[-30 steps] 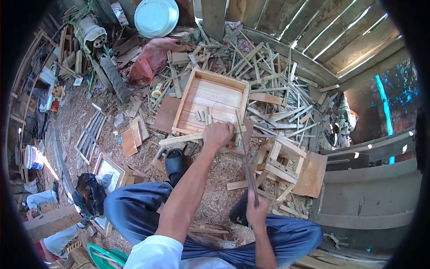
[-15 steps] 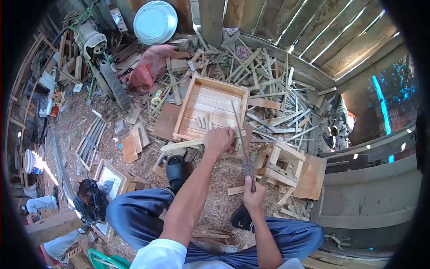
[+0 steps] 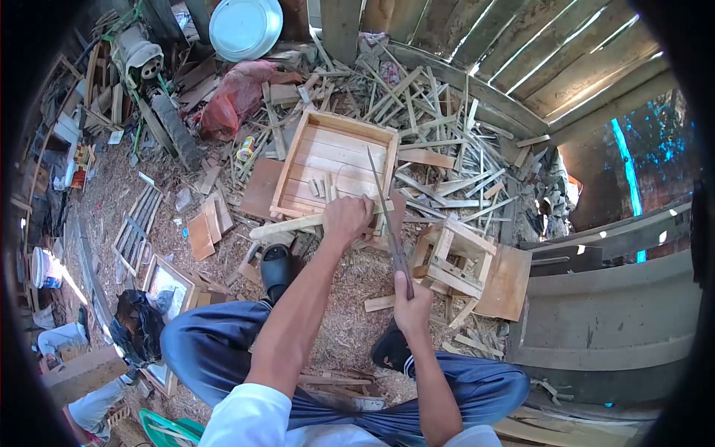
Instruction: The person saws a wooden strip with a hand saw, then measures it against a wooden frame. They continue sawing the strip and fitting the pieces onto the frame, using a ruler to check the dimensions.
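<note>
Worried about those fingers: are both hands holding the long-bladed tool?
No, the right hand holds the tool; the left hand holds a wooden strip.

2 hands (image 3: pixel 348 220) w/ 1 blade (image 3: pixel 384 201), 1 strip (image 3: pixel 287 226); 1 wdn tray (image 3: pixel 339 157), 1 rnd basin (image 3: pixel 245 28)

Single head-worn view, looking forward and steeply down, wide and rounded, hands within arm's reach
</note>
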The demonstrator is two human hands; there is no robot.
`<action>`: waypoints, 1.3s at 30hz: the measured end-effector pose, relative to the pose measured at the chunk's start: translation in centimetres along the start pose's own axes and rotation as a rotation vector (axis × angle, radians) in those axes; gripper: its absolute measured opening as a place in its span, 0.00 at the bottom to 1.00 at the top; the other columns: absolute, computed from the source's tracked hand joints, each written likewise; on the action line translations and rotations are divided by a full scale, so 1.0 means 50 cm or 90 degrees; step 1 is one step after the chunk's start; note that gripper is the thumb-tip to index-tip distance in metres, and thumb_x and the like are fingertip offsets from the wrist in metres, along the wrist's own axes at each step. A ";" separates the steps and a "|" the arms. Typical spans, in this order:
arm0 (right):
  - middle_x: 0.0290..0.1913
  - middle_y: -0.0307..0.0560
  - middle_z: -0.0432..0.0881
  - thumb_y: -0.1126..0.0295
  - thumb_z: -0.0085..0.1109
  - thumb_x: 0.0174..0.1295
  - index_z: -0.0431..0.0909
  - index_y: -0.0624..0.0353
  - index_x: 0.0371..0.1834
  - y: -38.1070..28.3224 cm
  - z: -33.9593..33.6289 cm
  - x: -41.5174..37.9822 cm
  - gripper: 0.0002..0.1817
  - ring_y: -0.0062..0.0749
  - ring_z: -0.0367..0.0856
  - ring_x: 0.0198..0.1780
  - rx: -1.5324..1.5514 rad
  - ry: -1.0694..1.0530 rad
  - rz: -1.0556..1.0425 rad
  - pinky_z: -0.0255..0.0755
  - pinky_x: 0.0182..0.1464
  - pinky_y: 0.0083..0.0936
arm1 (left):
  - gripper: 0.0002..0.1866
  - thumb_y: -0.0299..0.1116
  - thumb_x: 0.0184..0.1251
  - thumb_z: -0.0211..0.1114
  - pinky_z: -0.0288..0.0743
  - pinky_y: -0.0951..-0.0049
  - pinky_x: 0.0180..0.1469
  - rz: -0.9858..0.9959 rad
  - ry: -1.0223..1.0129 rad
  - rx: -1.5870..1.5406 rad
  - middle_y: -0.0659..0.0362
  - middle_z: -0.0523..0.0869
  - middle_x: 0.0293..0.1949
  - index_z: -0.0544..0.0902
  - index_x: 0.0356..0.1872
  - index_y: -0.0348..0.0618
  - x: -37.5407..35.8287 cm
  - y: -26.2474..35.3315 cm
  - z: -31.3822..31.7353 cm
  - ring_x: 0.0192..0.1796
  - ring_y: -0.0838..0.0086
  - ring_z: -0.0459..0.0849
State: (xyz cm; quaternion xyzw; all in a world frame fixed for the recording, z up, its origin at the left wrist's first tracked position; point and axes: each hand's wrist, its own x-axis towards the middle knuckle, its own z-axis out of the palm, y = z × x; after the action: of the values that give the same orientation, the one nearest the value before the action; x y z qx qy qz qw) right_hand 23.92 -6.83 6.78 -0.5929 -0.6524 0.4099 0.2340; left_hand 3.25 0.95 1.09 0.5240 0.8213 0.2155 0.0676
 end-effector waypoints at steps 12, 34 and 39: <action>0.10 0.48 0.65 0.57 0.58 0.68 0.76 0.68 0.22 0.039 -0.052 -0.109 0.23 0.24 0.65 0.14 0.018 0.037 0.016 0.60 0.20 0.33 | 0.30 0.45 0.70 0.48 0.79 0.53 0.28 0.009 0.016 0.035 0.42 0.81 0.16 0.84 0.14 0.36 -0.002 -0.009 0.021 0.19 0.50 0.83; 0.11 0.48 0.70 0.51 0.54 0.69 0.74 0.67 0.19 0.007 -0.072 -0.125 0.29 0.28 0.71 0.15 0.074 0.029 -0.034 0.64 0.22 0.31 | 0.29 0.45 0.69 0.48 0.80 0.57 0.26 0.008 0.039 0.064 0.45 0.81 0.15 0.85 0.14 0.39 0.001 -0.001 0.018 0.18 0.52 0.83; 0.13 0.46 0.68 0.51 0.53 0.70 0.76 0.67 0.22 -0.016 0.017 0.030 0.28 0.24 0.66 0.18 -0.005 0.019 -0.026 0.62 0.24 0.33 | 0.30 0.46 0.70 0.48 0.79 0.53 0.27 0.004 0.018 0.010 0.44 0.81 0.15 0.83 0.13 0.37 -0.010 -0.002 0.007 0.20 0.50 0.83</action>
State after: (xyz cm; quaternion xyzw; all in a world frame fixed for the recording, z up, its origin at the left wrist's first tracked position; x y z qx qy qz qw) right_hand 22.52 -5.55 6.67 -0.5864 -0.6624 0.3934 0.2502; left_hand 3.52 0.54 0.68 0.5239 0.8221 0.2170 0.0512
